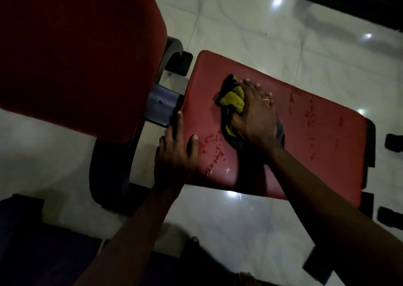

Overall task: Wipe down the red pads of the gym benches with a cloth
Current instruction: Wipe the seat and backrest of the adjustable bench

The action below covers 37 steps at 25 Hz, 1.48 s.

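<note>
A red seat pad (316, 133) of a gym bench lies across the middle of the view, with wet streaks on its surface. My right hand (255, 115) presses a bunched yellow and dark cloth (232, 101) onto the pad near its left half. My left hand (176, 152) grips the pad's left edge, thumb on top and fingers around the side. A larger red back pad (72, 52) rises at the upper left, dark and tilted.
The bench's dark metal frame (109, 172) curves down between the two pads onto a glossy white tiled floor (261, 24). Black frame feet (392, 142) stick out at the right. A dark object (19, 220) sits at the lower left.
</note>
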### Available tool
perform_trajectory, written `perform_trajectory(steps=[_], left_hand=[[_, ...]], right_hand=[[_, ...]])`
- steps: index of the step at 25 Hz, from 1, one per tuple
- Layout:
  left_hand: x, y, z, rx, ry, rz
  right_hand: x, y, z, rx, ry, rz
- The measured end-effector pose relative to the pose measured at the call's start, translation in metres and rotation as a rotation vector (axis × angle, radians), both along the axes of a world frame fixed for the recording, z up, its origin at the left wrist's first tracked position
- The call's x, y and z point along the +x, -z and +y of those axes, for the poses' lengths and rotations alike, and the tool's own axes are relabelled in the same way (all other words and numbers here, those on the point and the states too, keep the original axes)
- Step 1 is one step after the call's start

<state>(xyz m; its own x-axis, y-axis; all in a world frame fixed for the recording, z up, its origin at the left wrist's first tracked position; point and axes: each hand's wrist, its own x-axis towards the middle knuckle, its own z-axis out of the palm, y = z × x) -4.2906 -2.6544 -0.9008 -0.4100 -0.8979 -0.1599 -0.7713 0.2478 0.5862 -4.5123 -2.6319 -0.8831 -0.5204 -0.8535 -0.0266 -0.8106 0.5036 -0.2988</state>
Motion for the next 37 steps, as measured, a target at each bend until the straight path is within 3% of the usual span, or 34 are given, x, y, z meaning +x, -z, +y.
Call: perform_trajectory(steps=[3,11,16,19,22,24,31,34,37], left_hand=[[-0.002,0.004,0.001,-0.112,-0.018,-0.018],[0.004,0.012,-0.002,-0.082,-0.034,0.054],[0.011,0.0,-0.008,0.055,-0.012,0.122],[0.02,-0.006,-0.012,0.185,0.037,0.114],[0.051,-0.004,-0.009,0.266,0.152,0.188],[0.075,0.004,-0.007,0.284,0.152,0.241],[0.089,-0.001,-0.01,0.569,-0.3,0.499],[0.073,-0.016,-0.014,0.591,-0.249,0.538],[0.064,-0.019,-0.031,0.531,-0.279,0.568]], right_hand=[[-0.002,0.001,-0.001,-0.039,-0.008,0.019],[0.005,-0.006,-0.024,-0.014,-0.026,0.119],[0.044,-0.012,0.047,0.026,-0.242,0.026],[0.048,-0.019,0.029,0.052,-0.112,-0.061],[0.073,-0.033,0.01,0.044,-0.056,-0.03],[0.102,-0.032,0.021,0.057,-0.181,-0.044],[0.135,-0.032,0.037,0.179,-0.66,0.071],[0.122,-0.025,0.077,0.174,-0.828,0.175],[0.118,-0.021,0.089,0.182,-0.824,0.24]])
